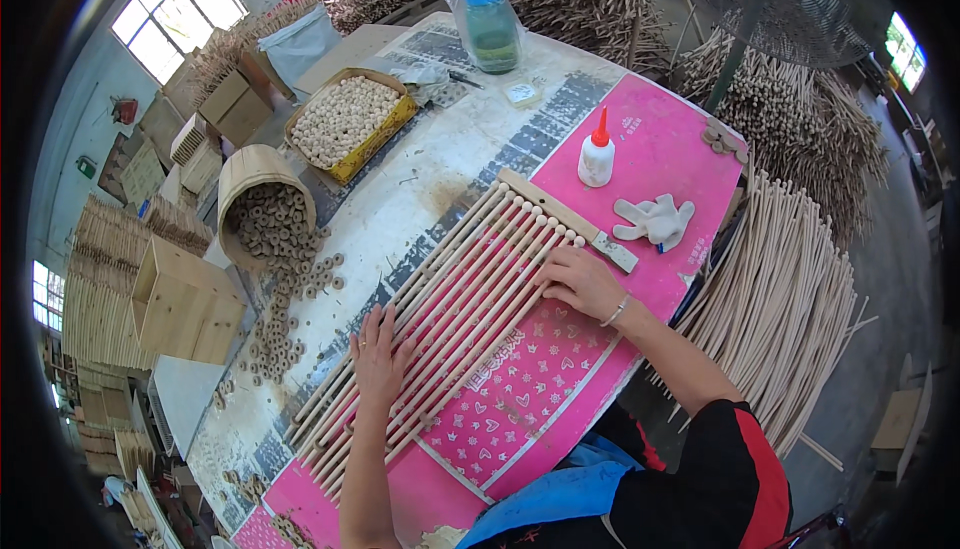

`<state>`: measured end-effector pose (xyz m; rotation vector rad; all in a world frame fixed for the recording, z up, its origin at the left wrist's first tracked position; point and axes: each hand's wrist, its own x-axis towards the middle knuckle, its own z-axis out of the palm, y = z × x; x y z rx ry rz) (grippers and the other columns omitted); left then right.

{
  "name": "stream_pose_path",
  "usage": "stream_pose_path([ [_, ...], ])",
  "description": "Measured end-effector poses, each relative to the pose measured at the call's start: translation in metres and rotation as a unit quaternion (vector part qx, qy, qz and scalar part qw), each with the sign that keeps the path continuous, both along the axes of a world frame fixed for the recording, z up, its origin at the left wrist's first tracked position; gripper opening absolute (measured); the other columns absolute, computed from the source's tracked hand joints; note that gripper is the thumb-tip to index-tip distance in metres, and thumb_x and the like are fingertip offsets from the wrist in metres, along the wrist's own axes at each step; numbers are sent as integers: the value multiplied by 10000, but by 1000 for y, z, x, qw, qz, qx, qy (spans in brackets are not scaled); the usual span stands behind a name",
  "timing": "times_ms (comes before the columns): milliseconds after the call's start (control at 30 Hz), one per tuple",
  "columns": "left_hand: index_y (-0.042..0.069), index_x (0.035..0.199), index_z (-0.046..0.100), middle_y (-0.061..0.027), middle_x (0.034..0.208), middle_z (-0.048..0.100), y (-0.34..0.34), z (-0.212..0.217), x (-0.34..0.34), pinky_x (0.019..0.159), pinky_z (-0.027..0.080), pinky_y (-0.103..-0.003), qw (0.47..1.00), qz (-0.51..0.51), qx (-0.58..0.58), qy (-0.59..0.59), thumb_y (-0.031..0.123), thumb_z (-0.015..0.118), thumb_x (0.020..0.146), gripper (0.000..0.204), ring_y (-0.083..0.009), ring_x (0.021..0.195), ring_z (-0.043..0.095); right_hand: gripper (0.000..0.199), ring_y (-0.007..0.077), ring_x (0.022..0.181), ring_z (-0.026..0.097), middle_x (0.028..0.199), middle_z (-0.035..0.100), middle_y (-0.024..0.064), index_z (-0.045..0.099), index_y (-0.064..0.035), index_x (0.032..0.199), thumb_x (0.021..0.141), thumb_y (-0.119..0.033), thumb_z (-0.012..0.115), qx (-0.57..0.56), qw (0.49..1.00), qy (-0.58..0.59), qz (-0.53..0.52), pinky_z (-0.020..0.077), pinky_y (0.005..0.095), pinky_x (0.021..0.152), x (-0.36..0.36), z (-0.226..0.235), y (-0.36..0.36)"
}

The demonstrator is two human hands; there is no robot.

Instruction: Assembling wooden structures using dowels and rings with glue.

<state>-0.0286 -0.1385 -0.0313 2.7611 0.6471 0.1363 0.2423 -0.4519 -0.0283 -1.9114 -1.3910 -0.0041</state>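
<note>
A row of slim wooden sticks (440, 344) lies side by side across the table, and several have small round wooden balls (540, 220) at their far ends. Those ends line up along a flat wooden bar (548, 205). My left hand (378, 359) rests over the left part of the row, fingers stretched out and apart. At the ball ends, my right hand (583, 281) is closed, its fingers bent around the nearest stick; the fingertips are partly hidden. A flat metal-coloured blade (614, 252) sticks out at the bar's right end.
A red-tipped white glue bottle (597, 157) and a white glove (655, 221) are beyond the bar. Wooden rings (285, 284) spill from a tipped wooden bucket (240, 164). A yellow tray (375, 149) holds wooden balls. Bundled sticks (770, 299) stand at the right.
</note>
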Motion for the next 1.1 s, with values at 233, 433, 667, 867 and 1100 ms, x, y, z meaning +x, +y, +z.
stream_pose_path([
  [233, 218, 1642, 349, -144, 1676, 345, -18, 1, 21, 1245, 147, -645, 999, 44, 31, 10, 503, 572, 1029, 713, -373, 1549, 304, 528, 326, 1166, 628, 1241, 638, 163, 617, -34, 1304, 834, -169, 813, 144, 912, 52, -380, 503, 432, 991, 78, 20, -35],
  [433, 181, 1647, 335, -140, 1643, 403, -20, -25, 37, 1245, 132, -650, 990, 107, 89, -1, 529, 491, 1065, 696, -346, 1533, 340, 1065, 332, 1398, 515, 1527, 489, 225, 345, -20, 1576, 712, -235, 930, 108, 928, 178, -308, 436, 416, 1155, 163, -43, -8],
  [667, 154, 1595, 435, -145, 1578, 477, -32, -22, 45, 1255, 142, -626, 989, 104, 96, -36, 504, 519, 1062, 643, -346, 1497, 383, 702, 216, 1196, 641, 1277, 667, 124, 548, -27, 1410, 807, -184, 870, 216, 910, 270, -228, 518, 371, 991, 170, -53, -3],
  [867, 156, 1591, 441, -146, 1577, 478, -34, -14, 41, 1258, 147, -621, 989, 111, 92, -42, 470, 547, 1053, 632, -347, 1494, 387, 703, 275, 1131, 647, 1172, 642, 132, 563, -50, 1432, 796, -165, 841, 59, 976, 163, -129, 514, 388, 969, 109, 42, 16],
  [1100, 158, 1597, 432, -143, 1590, 459, -35, -15, 42, 1262, 145, -618, 989, 111, 91, -35, 443, 567, 1045, 636, -344, 1501, 376, 540, 361, 1116, 634, 1186, 661, 167, 645, -62, 1271, 778, -187, 824, -38, 995, 6, -88, 501, 436, 961, 97, 58, 38],
])
